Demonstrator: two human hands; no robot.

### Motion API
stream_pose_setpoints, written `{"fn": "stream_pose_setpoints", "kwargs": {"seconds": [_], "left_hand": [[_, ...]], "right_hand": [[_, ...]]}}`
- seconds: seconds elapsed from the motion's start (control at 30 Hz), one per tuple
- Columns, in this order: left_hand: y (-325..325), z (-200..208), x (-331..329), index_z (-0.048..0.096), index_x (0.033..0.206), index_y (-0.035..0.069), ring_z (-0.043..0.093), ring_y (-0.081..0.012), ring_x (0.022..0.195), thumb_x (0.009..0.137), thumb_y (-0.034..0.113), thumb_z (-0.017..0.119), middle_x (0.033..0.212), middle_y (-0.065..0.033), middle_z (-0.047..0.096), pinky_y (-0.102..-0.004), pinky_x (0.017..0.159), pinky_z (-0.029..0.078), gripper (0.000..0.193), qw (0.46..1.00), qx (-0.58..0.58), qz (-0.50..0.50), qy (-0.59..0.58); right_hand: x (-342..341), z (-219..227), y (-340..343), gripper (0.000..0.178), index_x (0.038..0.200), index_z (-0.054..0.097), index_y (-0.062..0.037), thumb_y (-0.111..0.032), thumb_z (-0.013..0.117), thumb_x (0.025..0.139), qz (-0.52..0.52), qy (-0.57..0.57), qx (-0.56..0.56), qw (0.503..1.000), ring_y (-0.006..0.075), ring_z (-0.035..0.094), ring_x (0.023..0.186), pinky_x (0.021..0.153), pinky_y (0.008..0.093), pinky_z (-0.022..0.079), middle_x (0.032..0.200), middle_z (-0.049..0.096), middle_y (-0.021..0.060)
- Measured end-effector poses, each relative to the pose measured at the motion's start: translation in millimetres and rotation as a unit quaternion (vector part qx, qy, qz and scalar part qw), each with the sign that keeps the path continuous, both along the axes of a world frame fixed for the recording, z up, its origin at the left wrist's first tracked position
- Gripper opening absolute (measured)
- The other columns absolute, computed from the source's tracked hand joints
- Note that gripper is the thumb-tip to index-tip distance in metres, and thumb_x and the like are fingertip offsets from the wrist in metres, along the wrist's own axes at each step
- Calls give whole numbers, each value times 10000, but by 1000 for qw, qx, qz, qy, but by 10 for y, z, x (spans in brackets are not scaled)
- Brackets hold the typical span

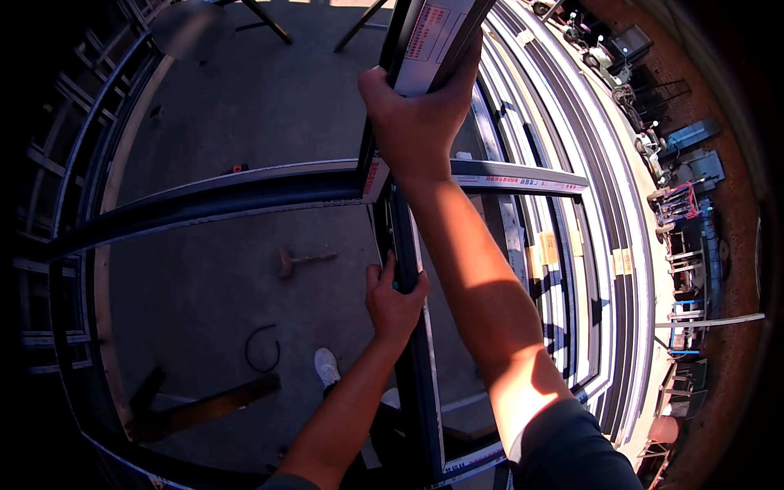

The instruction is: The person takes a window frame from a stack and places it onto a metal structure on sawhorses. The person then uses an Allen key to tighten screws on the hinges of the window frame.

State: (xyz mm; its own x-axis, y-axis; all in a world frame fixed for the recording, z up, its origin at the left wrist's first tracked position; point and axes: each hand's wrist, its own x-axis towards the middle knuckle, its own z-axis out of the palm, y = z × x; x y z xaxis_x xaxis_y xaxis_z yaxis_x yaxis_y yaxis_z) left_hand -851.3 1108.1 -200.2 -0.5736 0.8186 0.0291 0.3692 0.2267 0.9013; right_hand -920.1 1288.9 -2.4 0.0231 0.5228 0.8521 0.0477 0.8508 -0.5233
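A large dark window frame (196, 194) with white protective film along its bars spans the view. My right hand (420, 131) is wrapped round a dark bar with white printed film (425, 49), just beyond where the bars cross. Lower down, my left hand (394, 306) grips the dark lengthwise bar (418, 359) from its left side, thumb and fingers on either side of it. A small teal spot shows at its fingers; I cannot make out what it is. The crossbar (523, 175) runs out to the right beyond my right wrist.
A hammer (286, 261) and a curved black strip (276, 351) lie on the grey floor (212, 286). Long white and dark profiles (563, 163) are stacked at the right. Metal frames (49, 155) stand at the left. A dark beam (204, 408) is at the lower left.
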Motion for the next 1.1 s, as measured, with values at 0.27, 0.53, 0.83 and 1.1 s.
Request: {"fn": "stream_pose_setpoints", "kwargs": {"seconds": [0.27, 0.53, 0.83, 1.1], "left_hand": [[-20, -156, -4, 575, 1426, -14, 605, -213, 748, 840, 331, 800, 958, -87, 489, -369, 667, 538, 716, 999, 36, 0, 15], [-14, -160, -27, 538, 1462, -1, 609, -206, 740, 852, 341, 772, 968, -90, 488, -370, 643, 543, 738, 1000, -2, -18, 9], [-70, -16, -59, 522, 1474, -10, 611, -205, 814, 847, 340, 773, 979, -85, 496, -360, 742, 533, 761, 998, -32, -22, -46], [-61, -24, -98, 528, 1475, -12, 605, -169, 818, 820, 369, 796, 968, -65, 506, -332, 714, 524, 804, 997, -56, -33, -43]], "right_hand": [[3, 92, 27, 778, 1412, 373, 37, -13, 716, 715, 33, 0, -28, 999, 185, 618, 818, 725, 308, 519, 1000, 596, 113], [-71, 184, -137, 791, 1442, 386, 74, -24, 698, 722, 63, 67, -94, 991, 188, 608, 881, 805, 312, 519, 1031, 605, 123], [-38, 78, -67, 781, 1431, 362, 113, -48, 731, 761, 115, 62, -28, 991, 238, 644, 1017, 930, 330, 501, 1166, 634, 181], [56, -74, -61, 889, 1426, 336, 145, -243, 846, 810, 74, 31, -72, 994, 243, 638, 1040, 940, 324, 495, 1176, 635, 203]]}}
